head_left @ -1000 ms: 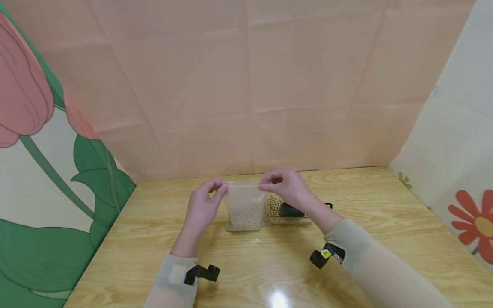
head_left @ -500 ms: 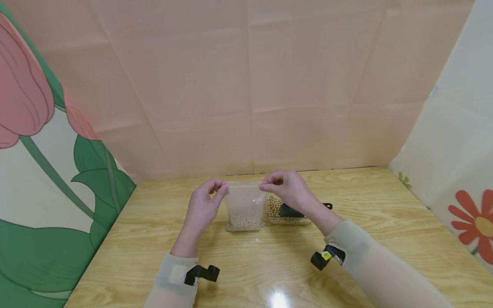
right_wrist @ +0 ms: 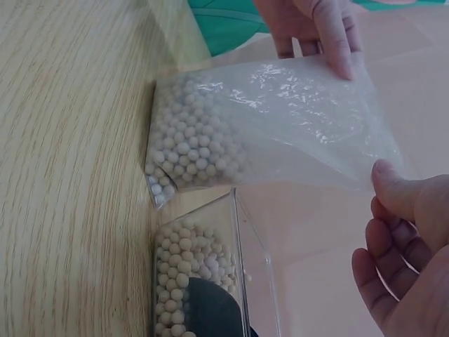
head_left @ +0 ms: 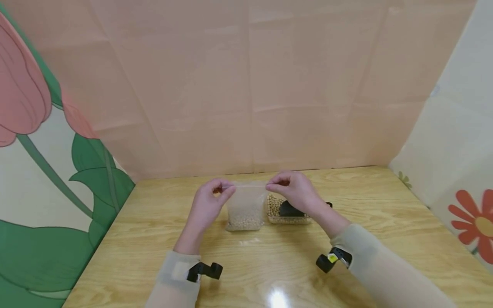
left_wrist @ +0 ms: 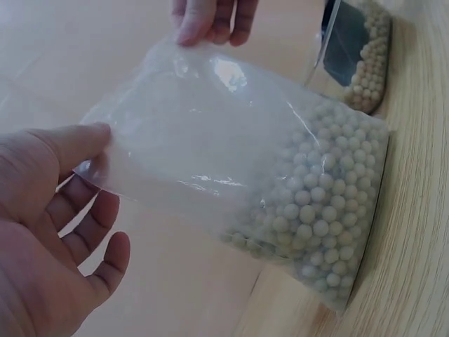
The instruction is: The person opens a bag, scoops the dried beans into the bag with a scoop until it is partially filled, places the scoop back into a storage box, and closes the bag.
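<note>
A clear plastic bag [head_left: 246, 209] stands upright on the table, its lower part filled with small pale round beads [left_wrist: 319, 203]. My left hand [head_left: 208, 203] pinches the bag's upper left corner between thumb and index finger. At the opposite upper corner my right hand [head_left: 294, 190] pinches the film the same way. Between both hands the top edge is drawn into a straight line. In the right wrist view the bag [right_wrist: 280, 119] lies between the left hand [right_wrist: 319, 31] and the right hand [right_wrist: 414, 239].
Just right of the bag, a clear box [head_left: 289, 220] holds more of the beads. A black scoop [head_left: 290, 209] lies in it, its handle partly hidden behind my right forearm. The wooden table [head_left: 154, 239] meets a pink backdrop [head_left: 246, 107] behind.
Both hands have shifted slightly right, the right one a bit more, and the bag's top edge looks straighter and more taut. The bag's base and the box have stayed in place.
</note>
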### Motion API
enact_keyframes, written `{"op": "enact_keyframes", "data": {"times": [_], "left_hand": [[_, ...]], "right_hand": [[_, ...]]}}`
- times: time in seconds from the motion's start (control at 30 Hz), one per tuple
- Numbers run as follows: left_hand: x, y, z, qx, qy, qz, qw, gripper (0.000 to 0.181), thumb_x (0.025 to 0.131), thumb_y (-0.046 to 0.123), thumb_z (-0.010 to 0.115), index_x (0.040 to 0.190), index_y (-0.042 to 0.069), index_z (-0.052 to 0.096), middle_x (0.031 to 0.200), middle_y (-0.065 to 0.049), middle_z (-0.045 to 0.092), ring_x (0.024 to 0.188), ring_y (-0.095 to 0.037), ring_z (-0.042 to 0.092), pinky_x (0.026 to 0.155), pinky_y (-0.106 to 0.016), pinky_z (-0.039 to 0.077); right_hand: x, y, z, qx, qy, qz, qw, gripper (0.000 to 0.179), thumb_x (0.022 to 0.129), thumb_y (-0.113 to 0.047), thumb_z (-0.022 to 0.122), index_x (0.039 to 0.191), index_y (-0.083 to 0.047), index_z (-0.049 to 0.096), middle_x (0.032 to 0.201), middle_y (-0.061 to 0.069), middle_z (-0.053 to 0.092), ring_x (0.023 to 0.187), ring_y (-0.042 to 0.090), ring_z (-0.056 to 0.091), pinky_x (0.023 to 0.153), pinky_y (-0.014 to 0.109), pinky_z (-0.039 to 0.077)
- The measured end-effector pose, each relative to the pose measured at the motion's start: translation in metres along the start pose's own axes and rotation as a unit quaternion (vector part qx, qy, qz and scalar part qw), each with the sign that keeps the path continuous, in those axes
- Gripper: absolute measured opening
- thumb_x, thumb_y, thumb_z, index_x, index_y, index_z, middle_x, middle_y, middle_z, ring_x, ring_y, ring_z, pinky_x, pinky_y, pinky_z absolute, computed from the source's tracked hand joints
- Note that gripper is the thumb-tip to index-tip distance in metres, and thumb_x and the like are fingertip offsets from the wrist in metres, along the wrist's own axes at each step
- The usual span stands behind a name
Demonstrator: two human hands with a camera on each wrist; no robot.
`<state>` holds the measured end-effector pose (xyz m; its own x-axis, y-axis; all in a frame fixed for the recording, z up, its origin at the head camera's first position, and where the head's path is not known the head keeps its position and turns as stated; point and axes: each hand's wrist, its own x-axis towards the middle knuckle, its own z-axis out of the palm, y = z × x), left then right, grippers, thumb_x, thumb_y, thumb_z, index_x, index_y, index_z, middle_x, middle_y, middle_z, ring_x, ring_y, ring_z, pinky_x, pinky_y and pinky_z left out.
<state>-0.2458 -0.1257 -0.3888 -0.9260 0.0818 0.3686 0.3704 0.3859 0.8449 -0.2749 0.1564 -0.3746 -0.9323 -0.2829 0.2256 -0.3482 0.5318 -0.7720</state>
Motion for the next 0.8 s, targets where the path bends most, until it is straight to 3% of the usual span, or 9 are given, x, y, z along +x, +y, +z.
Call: {"op": "enact_keyframes", "data": {"times": [0.2,0.4,0.57,0.67,0.8], "left_hand": [[-0.001,0.000,-0.002,0.010,0.016,0.013,0.9997,0.007,0.102,0.020,0.081,0.100,0.013,0.081,0.096,0.000,0.072,0.094,-0.022,0.063,0.096,-0.046,0.051],[-0.003,0.002,-0.006,0.004,0.013,-0.017,0.9998,0.010,0.102,0.024,0.081,0.101,0.014,0.083,0.099,0.000,0.074,0.097,-0.023,0.064,0.098,-0.043,0.049],[-0.005,0.003,-0.012,0.011,0.001,-0.045,0.9989,0.011,0.104,0.025,0.080,0.106,0.014,0.082,0.103,0.001,0.075,0.104,-0.023,0.064,0.101,-0.045,0.049],[-0.007,0.006,-0.016,0.026,0.001,-0.046,0.9986,0.011,0.104,0.024,0.078,0.108,0.015,0.083,0.104,0.001,0.076,0.107,-0.024,0.065,0.102,-0.047,0.050],[-0.011,0.009,-0.022,0.044,-0.001,-0.039,0.9983,0.013,0.104,0.024,0.079,0.109,0.014,0.083,0.104,0.001,0.077,0.107,-0.025,0.065,0.101,-0.048,0.050]], "right_hand": [[0.000,-0.003,0.003,-0.004,0.008,-0.004,0.9999,0.007,0.103,-0.022,0.081,0.100,-0.017,0.085,0.107,-0.001,0.074,0.093,0.020,0.068,0.081,0.041,0.056],[-0.001,-0.005,0.002,0.006,0.004,-0.002,1.0000,0.006,0.102,-0.023,0.082,0.099,-0.018,0.085,0.105,-0.002,0.074,0.093,0.024,0.069,0.081,0.042,0.057],[-0.005,-0.004,0.000,0.037,-0.010,0.024,0.9990,0.011,0.102,-0.027,0.083,0.107,-0.018,0.086,0.110,-0.001,0.078,0.102,0.026,0.073,0.088,0.047,0.060],[-0.009,-0.005,-0.001,0.054,-0.014,0.045,0.9974,0.018,0.102,-0.031,0.082,0.113,-0.018,0.087,0.113,0.000,0.080,0.106,0.028,0.074,0.092,0.051,0.060],[-0.014,-0.009,-0.001,0.042,-0.014,0.039,0.9982,0.019,0.103,-0.033,0.080,0.113,-0.018,0.087,0.111,-0.001,0.080,0.102,0.024,0.074,0.090,0.048,0.060]]}}
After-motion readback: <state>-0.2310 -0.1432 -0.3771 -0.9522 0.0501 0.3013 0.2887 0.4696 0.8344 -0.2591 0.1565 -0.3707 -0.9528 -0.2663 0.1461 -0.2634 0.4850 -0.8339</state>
